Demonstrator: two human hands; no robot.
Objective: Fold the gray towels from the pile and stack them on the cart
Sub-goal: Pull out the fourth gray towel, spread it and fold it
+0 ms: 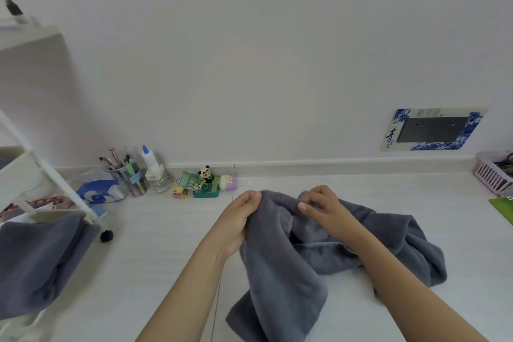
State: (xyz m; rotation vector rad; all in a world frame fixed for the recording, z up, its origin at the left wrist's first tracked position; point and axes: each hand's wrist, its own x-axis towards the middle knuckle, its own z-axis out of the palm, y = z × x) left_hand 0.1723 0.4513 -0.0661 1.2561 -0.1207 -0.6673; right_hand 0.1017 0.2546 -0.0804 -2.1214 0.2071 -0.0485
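A crumpled gray towel (280, 280) lies on the pale floor in front of me, its far edge lifted. My left hand (238, 219) pinches that far edge at the left. A short way to the right, my right hand (323, 208) pinches the same edge. More gray towel cloth (410, 247) is bunched behind my right forearm; whether it is a separate towel I cannot tell. At the left stands a white wheeled cart (41, 172) with gray towels (39, 261) on its lower shelf, hanging over the front.
Along the wall sit a pen cup (130, 175), a glass jar with a glue bottle (155, 175), small toys (205, 182) and a blue-and-white pouch (100, 189). A pink basket (494, 172) and a green item (503, 207) lie at the right edge. A wall socket plate (433, 129) is low on the wall.
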